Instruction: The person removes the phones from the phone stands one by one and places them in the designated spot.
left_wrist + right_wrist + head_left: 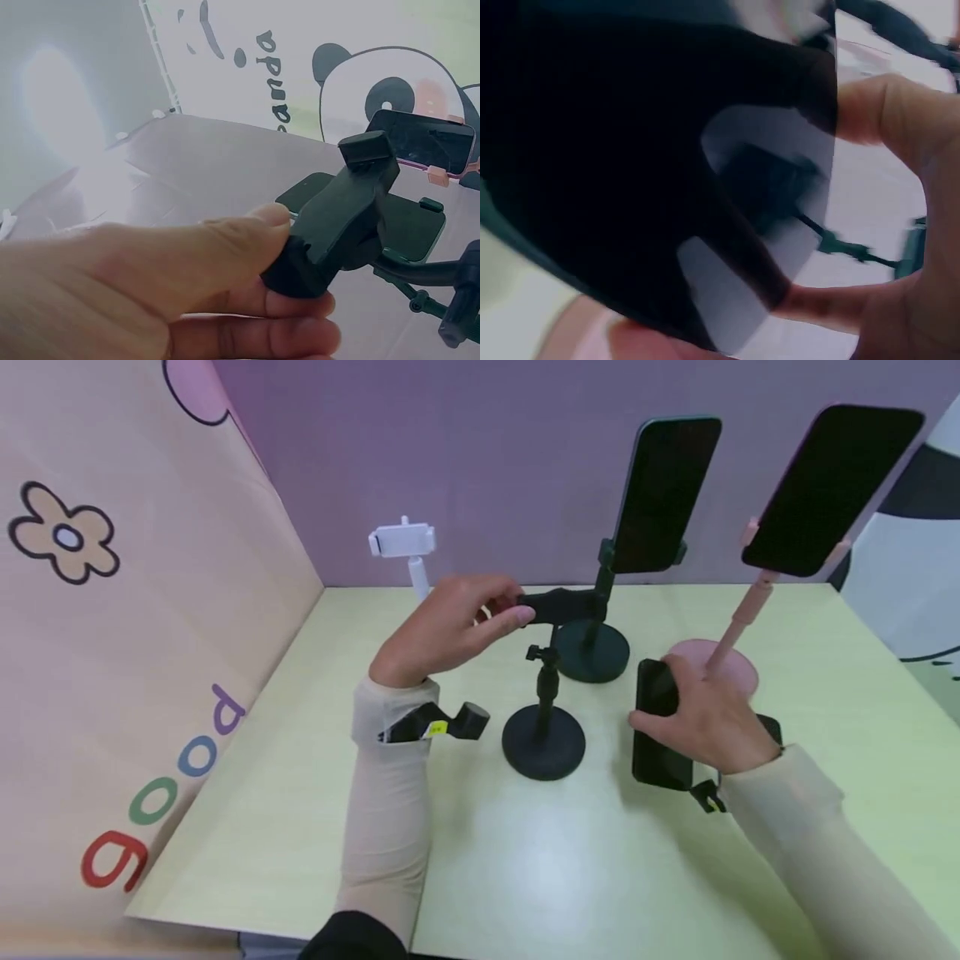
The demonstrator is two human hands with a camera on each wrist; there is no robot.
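My left hand (450,627) pinches one end of the black clamp (562,607) of a black phone stand between thumb and fingers. In the left wrist view the thumb lies on the clamp (341,217), which has no phone in it. The stand's round base (543,756) rests on the table. To the right, my right hand (708,718) grips a dark smartphone (662,764) by its edges, above the table and apart from the clamp. The right wrist view shows its glossy face (615,165) close up, with reflections.
Behind the black stand, a dark green stand (592,652) holds a phone (667,493). A pink stand (746,610) at the right holds another phone (832,489). A white stand (405,541) without a phone is at the back left. A printed curtain (150,635) borders the table's left side.
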